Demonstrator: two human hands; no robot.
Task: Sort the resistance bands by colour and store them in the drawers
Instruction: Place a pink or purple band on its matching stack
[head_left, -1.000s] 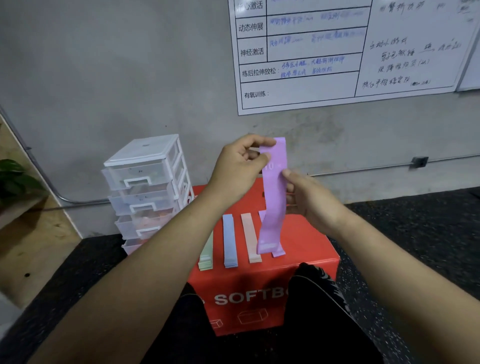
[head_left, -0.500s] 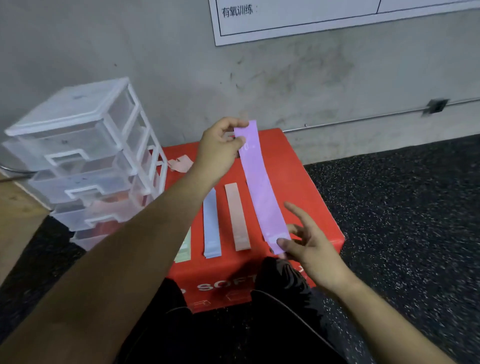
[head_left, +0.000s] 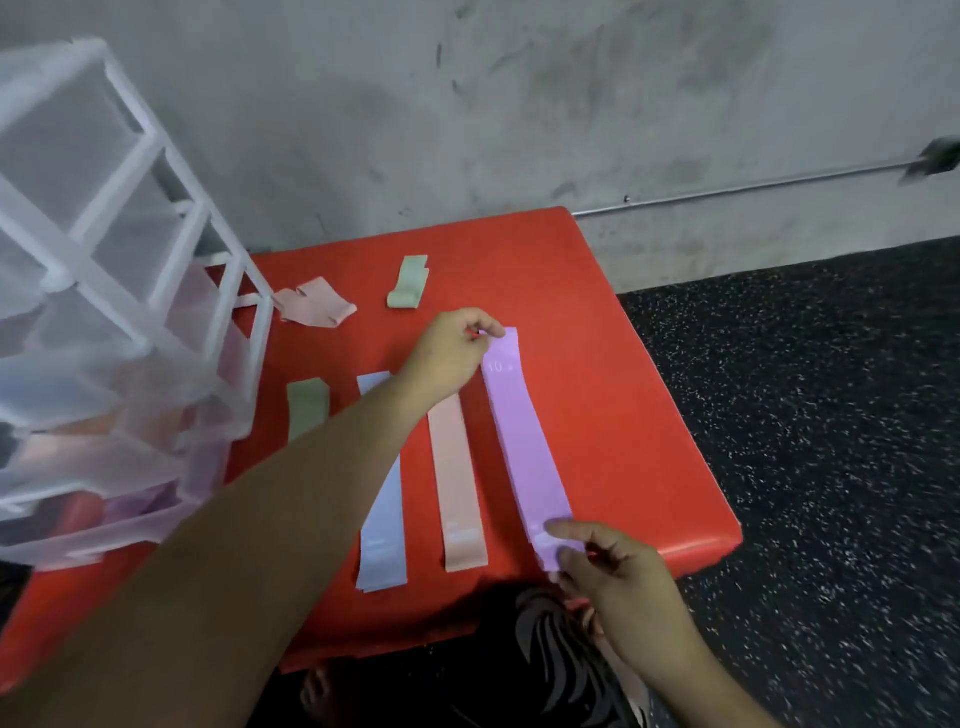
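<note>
A purple band (head_left: 524, 441) lies lengthwise on the red box (head_left: 613, 364). My left hand (head_left: 449, 353) pinches its far end and my right hand (head_left: 608, 564) pinches its near end. Left of it lie a pink band (head_left: 457, 483), a blue band (head_left: 382, 530) and a green band (head_left: 307, 402), the last two partly hidden by my left arm. A crumpled pink band (head_left: 314, 309) and a folded green band (head_left: 409, 283) lie further back. The clear plastic drawer unit (head_left: 104, 332) stands at the left, with pink and purple shapes showing in its lower drawers.
A grey concrete wall (head_left: 467, 104) rises behind the box, with a thin pipe (head_left: 753, 189) along it. Black speckled rubber flooring (head_left: 831, 415) lies to the right. My dark-clad knee (head_left: 519, 665) is just in front of the box.
The purple band went from hanging upright in front of me to lying flat on the red box. My right hand moved down to its near end. The camera tilted down.
</note>
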